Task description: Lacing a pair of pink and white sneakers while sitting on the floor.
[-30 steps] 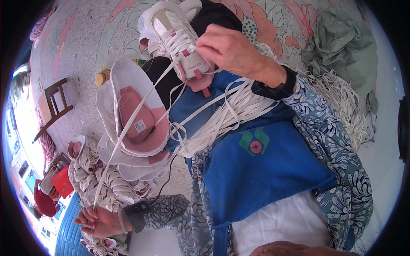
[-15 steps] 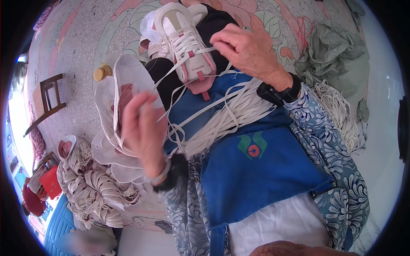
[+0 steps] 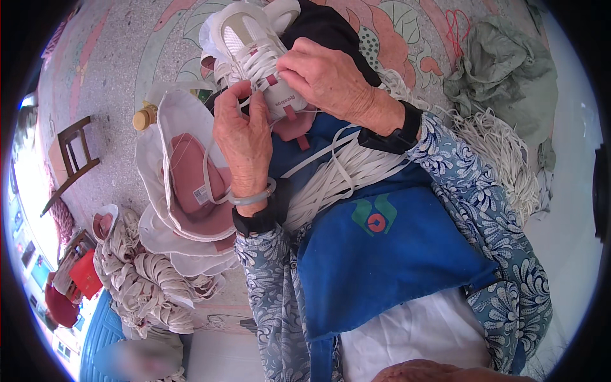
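A white and beige sneaker (image 3: 238,38) with pink trim lies ahead of me, its toe pointing away. White laces (image 3: 256,62) cross its front, and the pale tongue (image 3: 287,97) with pink tabs points toward me. My left hand (image 3: 245,134) is at the near left side of the lacing, thumb and forefinger pinching a white shoelace. At the right row of eyelets, the fingertips of my right hand (image 3: 331,83) are pressed together on the lace; the exact grip is partly hidden. A bundle of loose white laces (image 3: 324,184) rests across my blue apron (image 3: 401,254).
White shoe uppers with pink lining (image 3: 184,172) are stacked at my left, beside a yellow-capped bottle (image 3: 145,118). Rolled shoe parts (image 3: 143,274) lie lower left. More laces (image 3: 503,153) and a grey-green cloth (image 3: 503,76) are on the right. A wooden stool (image 3: 76,153) stands far left.
My left hand has moved up and right to the sneaker's lacing. My right hand has come left and down onto the eyelets, and the lace stretched from it has shortened.
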The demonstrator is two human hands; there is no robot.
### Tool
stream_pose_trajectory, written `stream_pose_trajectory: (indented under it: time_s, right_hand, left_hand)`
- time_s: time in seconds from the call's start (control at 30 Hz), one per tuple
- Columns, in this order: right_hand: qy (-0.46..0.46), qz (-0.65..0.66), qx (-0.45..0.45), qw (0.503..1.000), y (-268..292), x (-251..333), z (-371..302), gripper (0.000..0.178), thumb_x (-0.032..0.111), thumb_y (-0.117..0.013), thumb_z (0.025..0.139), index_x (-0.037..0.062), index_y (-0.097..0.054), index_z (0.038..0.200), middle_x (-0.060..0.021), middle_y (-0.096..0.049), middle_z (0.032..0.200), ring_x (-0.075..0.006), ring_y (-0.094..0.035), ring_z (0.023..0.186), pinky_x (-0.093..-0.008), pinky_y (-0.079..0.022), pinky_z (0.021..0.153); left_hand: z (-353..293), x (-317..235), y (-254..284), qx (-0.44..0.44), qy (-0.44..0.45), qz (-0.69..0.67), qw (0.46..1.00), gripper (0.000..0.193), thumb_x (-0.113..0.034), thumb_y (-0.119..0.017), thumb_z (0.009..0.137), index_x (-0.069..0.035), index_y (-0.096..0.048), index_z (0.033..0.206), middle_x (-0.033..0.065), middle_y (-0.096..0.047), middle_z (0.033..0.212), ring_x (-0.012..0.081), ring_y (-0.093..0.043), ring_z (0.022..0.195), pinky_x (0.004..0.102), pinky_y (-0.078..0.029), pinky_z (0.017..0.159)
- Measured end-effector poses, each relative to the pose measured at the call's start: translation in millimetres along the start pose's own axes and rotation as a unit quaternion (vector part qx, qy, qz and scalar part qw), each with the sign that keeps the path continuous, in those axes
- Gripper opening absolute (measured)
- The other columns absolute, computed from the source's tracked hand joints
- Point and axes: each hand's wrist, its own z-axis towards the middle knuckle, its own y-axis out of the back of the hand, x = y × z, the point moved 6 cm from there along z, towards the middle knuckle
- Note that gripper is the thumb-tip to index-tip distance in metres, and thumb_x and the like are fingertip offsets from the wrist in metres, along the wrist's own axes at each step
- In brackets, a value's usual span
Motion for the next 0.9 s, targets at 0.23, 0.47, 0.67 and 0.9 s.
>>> stream_pose_trajectory:
  time_s: [0.23, 0.47, 0.67, 0.9]
  right_hand:
    - [0.018, -0.044, 0.029, 0.998, 1.4, 4.6, 7.0, 0.014, 0.014, -0.062, 0.079, 0.0077, -0.062, 0.091, -0.006, -0.053, 0.083, -0.0254, -0.06, 0.068, -0.034, -0.05, 0.057]
    - [0.007, -0.072, 0.067, 0.995, -7.9, 5.9, 13.4, 0.009, 0.008, -0.06, 0.074, 0.0061, -0.057, 0.082, -0.0072, -0.052, 0.08, -0.0256, -0.059, 0.065, -0.0342, -0.049, 0.055]
    - [-0.036, 0.186, 0.155, 0.97, -5.6, -17.1, 16.3, 0.006, 0.007, -0.058, 0.074, 0.003, -0.056, 0.079, -0.0062, -0.054, 0.064, -0.0183, -0.058, 0.059, -0.0299, -0.045, 0.054]
    - [-0.042, 0.187, 0.092, 0.977, -5.5, -14.2, 6.9, 0.01, 0.005, -0.061, 0.078, 0.0031, -0.06, 0.087, -0.0028, -0.052, 0.075, -0.0109, -0.055, 0.063, -0.0251, -0.046, 0.058]
  left_hand:
    - [-2.0, 9.4, -6.5, 0.021, 0.053, -0.023, 0.998, 0.018, -0.009, -0.067, 0.081, 0.0, -0.059, 0.093, 0.0123, -0.06, 0.087, 0.0241, -0.059, 0.079, 0.0341, -0.047, 0.072]
    - [-4.2, 14.2, -4.3, 0.008, 0.04, -0.029, 0.999, 0.02, -0.01, -0.069, 0.079, 0.0, -0.059, 0.094, 0.011, -0.059, 0.087, 0.0225, -0.058, 0.078, 0.0332, -0.047, 0.07]
    - [-7.1, 8.2, 3.1, -0.005, 0.056, -0.046, 0.997, 0.018, -0.008, -0.068, 0.08, -0.001, -0.059, 0.094, 0.0077, -0.058, 0.087, 0.0129, -0.056, 0.066, 0.027, -0.045, 0.058]
    - [-5.2, 6.9, 3.9, -0.014, 0.027, -0.033, 0.999, 0.018, -0.006, -0.068, 0.08, -0.001, -0.06, 0.094, 0.0061, -0.057, 0.086, 0.0105, -0.049, 0.059, 0.0258, -0.044, 0.055]
